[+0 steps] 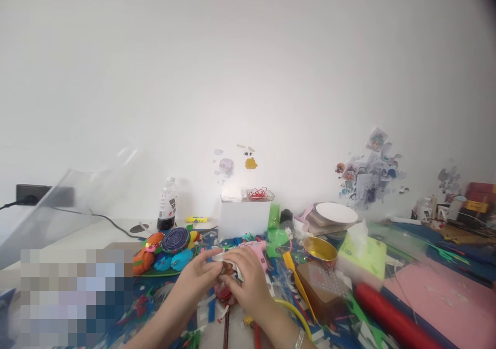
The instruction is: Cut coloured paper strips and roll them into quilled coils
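My left hand (pixel 201 274) and my right hand (pixel 248 279) meet in the middle, fingertips pinched close together. Between them shows a small brown piece (pixel 228 268), partly covered by the fingers, with a bit of white at its top; its kind is unclear. Just below the fingers is a red round piece (pixel 222 291) on the cluttered table. A dark brown stick (pixel 226 328) runs from beneath it toward me. Behind the right hand lies a pink tool (pixel 259 251), probably a glue gun, half hidden.
At left is a plate of colourful crafted shapes (pixel 176 240), with a bottle (pixel 167 204) behind. A white box (pixel 245 217) stands against the wall. To the right are a gold tin (pixel 321 248), a brown box (pixel 321 287), a tissue pack (pixel 362 261) and a red roll (pixel 391 313).
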{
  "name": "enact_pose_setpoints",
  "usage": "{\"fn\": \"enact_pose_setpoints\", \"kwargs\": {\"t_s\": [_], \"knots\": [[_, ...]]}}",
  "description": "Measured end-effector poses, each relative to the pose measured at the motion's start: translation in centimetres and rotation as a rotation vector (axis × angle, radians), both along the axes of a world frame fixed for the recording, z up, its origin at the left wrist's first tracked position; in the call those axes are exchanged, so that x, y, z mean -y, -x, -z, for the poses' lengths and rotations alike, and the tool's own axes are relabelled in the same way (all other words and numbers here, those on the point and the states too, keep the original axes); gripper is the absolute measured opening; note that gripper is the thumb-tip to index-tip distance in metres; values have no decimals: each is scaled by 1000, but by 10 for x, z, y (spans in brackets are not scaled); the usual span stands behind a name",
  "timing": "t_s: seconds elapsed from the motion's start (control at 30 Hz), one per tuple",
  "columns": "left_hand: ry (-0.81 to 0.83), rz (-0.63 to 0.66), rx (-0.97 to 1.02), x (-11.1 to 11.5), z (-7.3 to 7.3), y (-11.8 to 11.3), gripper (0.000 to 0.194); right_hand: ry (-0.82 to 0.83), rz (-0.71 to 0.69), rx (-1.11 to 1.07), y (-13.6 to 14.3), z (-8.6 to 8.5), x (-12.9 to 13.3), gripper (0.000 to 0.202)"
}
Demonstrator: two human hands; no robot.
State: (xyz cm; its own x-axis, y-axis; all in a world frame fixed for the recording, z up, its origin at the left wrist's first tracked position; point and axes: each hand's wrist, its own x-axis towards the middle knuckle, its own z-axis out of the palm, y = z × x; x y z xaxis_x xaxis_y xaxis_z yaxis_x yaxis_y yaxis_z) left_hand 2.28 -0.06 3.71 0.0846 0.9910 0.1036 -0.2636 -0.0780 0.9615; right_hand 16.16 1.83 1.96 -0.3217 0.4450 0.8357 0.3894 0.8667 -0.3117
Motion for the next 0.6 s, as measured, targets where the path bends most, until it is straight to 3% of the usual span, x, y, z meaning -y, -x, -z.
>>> {"fn": "enact_pose_setpoints", "kwargs": {"t_s": [0.23,0.4,0.6], "knots": [[-17,-41,-162,-10,3,10,50,6,56,-30,-6,3,-11,25],[-180,-137,-504,-23,11,25,32,156,192,-74,-18,10,-35,22],[-260,-169,-836,-18,10,26,21,294,322,-50,-30,20,-52,16]]}}
